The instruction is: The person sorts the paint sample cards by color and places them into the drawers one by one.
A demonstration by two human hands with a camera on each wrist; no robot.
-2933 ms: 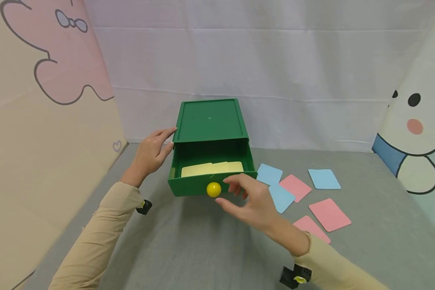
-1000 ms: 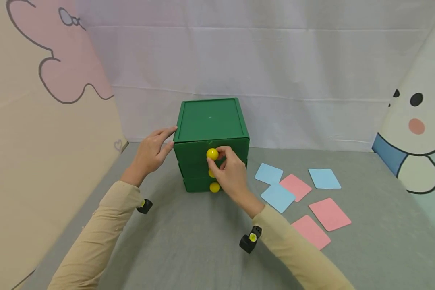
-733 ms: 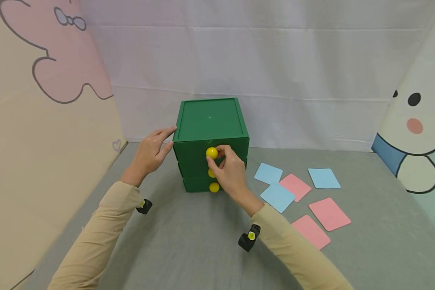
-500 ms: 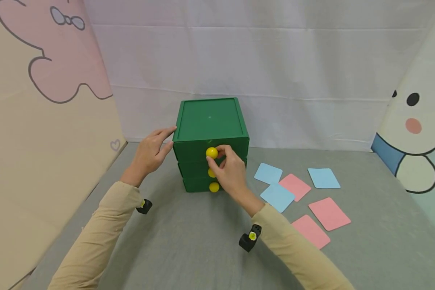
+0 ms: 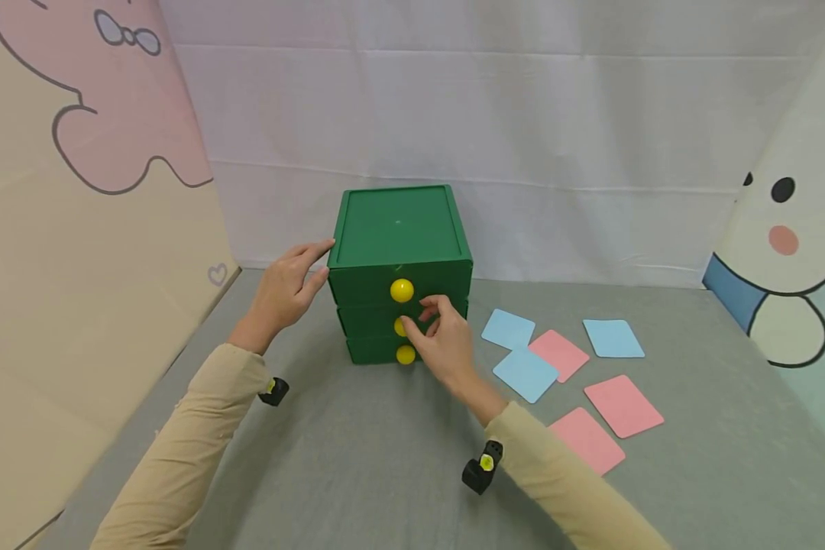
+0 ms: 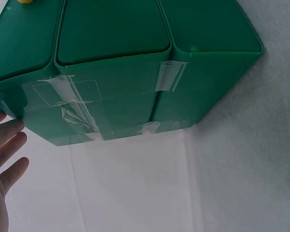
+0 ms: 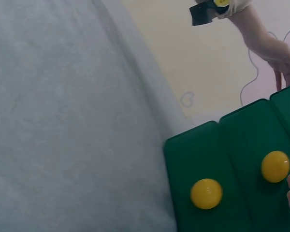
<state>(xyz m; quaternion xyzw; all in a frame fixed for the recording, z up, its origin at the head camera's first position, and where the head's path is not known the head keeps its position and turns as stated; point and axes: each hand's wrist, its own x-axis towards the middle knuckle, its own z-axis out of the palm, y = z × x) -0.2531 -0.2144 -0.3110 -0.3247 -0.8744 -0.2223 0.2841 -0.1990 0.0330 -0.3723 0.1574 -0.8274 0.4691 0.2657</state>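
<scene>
The cabinet (image 5: 399,228) stands near the surface's (image 5: 357,458) back edge. The left hand (image 5: 285,294), fingers extended, touches its left side; the right hand (image 5: 448,344), thumb and fingers apart, is beside the middle knob (image 7: 275,166).

No words, labels, brands or numbers can be read. A small outlined heart (image 5: 218,274), the one plain sign, is drawn on the cream wall (image 5: 96,305) at left, low down near its corner with the white backdrop (image 5: 522,137). Any print on the yellow patch (image 5: 486,463) of the right wrist's black device (image 5: 477,477) is too small to make out.
</scene>
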